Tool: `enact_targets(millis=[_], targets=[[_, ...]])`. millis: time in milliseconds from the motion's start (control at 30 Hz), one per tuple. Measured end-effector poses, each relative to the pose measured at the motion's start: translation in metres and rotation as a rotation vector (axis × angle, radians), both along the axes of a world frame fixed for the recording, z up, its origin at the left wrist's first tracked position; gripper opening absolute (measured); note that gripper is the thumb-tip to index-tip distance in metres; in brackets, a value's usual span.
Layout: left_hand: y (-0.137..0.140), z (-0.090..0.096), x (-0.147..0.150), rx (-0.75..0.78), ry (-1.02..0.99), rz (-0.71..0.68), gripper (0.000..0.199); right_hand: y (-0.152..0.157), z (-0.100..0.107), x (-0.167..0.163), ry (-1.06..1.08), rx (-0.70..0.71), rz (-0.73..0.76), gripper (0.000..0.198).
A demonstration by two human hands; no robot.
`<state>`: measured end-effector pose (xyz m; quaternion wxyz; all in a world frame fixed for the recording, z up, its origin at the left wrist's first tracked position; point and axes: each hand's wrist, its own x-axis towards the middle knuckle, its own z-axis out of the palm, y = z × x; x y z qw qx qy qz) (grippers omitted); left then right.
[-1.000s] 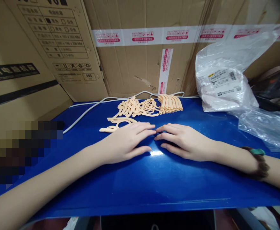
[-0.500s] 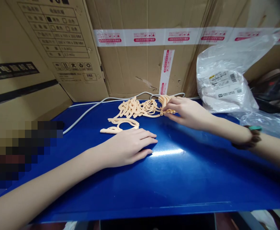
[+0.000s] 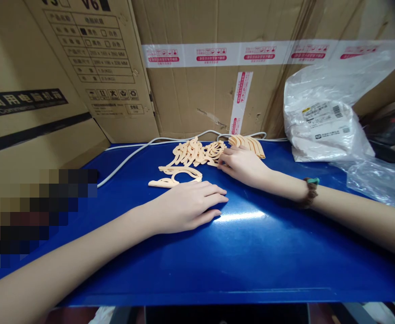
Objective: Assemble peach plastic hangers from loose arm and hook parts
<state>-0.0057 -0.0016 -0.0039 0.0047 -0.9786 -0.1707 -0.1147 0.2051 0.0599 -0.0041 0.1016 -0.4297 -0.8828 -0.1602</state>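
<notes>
Beige plastic folding hangers lie in a loose pile (image 3: 188,152) toward the back of the blue table. Right of the pile, several more form a neat row (image 3: 251,145) of curved pieces. My right hand (image 3: 242,165) is at the pile's right end, its fingers closed around the end of a hanger (image 3: 212,161); the fingertips are partly hidden. Nearer to me lies a separate hanger group (image 3: 163,182) with a round opening. My left hand (image 3: 190,204) rests palm down just in front of it, fingers stretched out and holding nothing.
A blue table (image 3: 197,265) spans the view. Cardboard boxes (image 3: 190,94) stand along the back and left. A white cable (image 3: 123,163) runs behind the hangers. At the back right stands a plastic bag (image 3: 322,121) with a label, with clear plastic wrap (image 3: 383,180) beside it.
My right hand has moved left from the neat row to the end of the pile, uncovering the row. My left hand stays in place; the view has shifted slightly.
</notes>
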Motion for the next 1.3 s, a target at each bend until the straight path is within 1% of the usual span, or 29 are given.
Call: enact_targets(millis=[200, 300, 433, 533, 633, 700, 767, 867, 933, 1033, 1100, 1300], targets=[[0.001, -0.002, -0.001, 0.041, -0.025, -0.008, 0.027, -0.013, 0.003, 0.006, 0.033, -0.062, 0.029, 0.02], [0.001, -0.001, -0.002, 0.093, -0.059, -0.002, 0.026, -0.029, 0.002, 0.012, 0.046, -0.091, 0.05, 0.017], [0.002, 0.0, -0.002, 0.15, -0.089, 0.056, 0.027, -0.057, 0.002, 0.021, 0.049, -0.154, 0.047, 0.015], [0.004, -0.001, -0.003, 0.161, -0.093, 0.083, 0.029, -0.076, 0.005, 0.026, 0.039, -0.22, 0.075, 0.016], [0.006, -0.004, -0.003, 0.141, -0.068, 0.083, 0.029, -0.083, 0.012, 0.028, 0.008, -0.26, 0.115, 0.017], [0.006, -0.005, -0.002, 0.124, -0.061, 0.078, 0.028, -0.077, 0.018, 0.028, -0.013, -0.256, 0.131, 0.018], [0.007, -0.005, -0.001, 0.107, -0.059, 0.075, 0.028, -0.063, 0.024, 0.027, -0.006, -0.212, 0.123, 0.02], [0.007, -0.004, -0.001, 0.092, -0.056, 0.083, 0.028, -0.03, 0.029, 0.023, -0.059, -0.017, 0.1, 0.025], [0.007, -0.003, -0.002, 0.082, -0.061, 0.087, 0.028, -0.008, 0.029, 0.019, -0.115, 0.048, 0.085, 0.028], [0.007, -0.003, -0.003, 0.066, -0.069, 0.084, 0.028, 0.017, 0.024, 0.012, -0.165, 0.05, 0.034, 0.031], [0.008, -0.003, -0.003, 0.067, -0.07, 0.082, 0.028, 0.026, 0.02, 0.008, -0.171, 0.045, 0.029, 0.031], [0.008, -0.003, -0.002, 0.058, -0.054, 0.08, 0.028, 0.031, 0.018, 0.003, -0.195, 0.074, 0.051, 0.028]])
